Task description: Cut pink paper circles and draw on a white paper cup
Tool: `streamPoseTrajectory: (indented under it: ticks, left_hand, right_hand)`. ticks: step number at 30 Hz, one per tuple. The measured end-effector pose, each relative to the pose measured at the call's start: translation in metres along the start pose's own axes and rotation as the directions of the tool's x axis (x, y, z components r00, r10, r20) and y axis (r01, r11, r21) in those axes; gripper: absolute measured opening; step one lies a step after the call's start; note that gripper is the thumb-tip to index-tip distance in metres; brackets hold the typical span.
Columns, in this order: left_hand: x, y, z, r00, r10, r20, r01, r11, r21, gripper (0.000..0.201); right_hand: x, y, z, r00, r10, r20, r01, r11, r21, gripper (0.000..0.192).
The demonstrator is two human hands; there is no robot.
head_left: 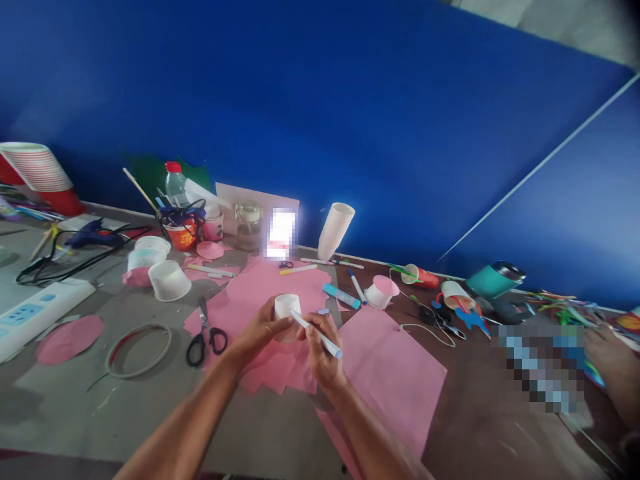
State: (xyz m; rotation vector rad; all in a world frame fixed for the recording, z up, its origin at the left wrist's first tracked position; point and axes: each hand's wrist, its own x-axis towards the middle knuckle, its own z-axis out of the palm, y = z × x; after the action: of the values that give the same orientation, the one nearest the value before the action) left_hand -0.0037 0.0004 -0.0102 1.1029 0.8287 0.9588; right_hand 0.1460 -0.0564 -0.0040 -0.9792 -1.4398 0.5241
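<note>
My left hand (261,335) is closed around a small white paper cup (286,306) above the pink paper. In my right hand (324,347) is a white marker pen (331,346), its tip at the cup's side; whether it touches I cannot tell. A short bluish pen cap (323,311) shows just behind the right fingers. Beneath both hands spreads a pile of cut pink paper (235,320). Black-handled scissors (203,340) lie left of my left hand, and a large pink sheet (390,373) lies to the right of my right forearm.
A tape roll (111,357), a power strip (50,310) and white cups (170,280) occupy the left side. A lit, blurred screen (281,233) and a leaning white cup stack (336,230) stand at the blue partition. Rightward are a teal flask (493,280) and another person's hand (607,353).
</note>
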Motion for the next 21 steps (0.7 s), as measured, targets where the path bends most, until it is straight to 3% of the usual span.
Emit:
streamPoseTrajectory:
  ticks: [14,21]
  left_hand:
    - [0.001,0.004,0.002,1.0,-0.018,-0.018,0.018,1.0,-0.019,0.064]
    - [-0.001,0.009,0.004,0.999,-0.043,-0.009,0.042,0.997,-0.06,0.065]
  right_hand:
    - [0.006,0.003,-0.002,0.982,0.147,-0.122,-0.144,0.989,0.033,0.03]
    - [0.007,0.006,0.0,0.956,0.242,-0.169,-0.216,0.964,0.158,0.029]
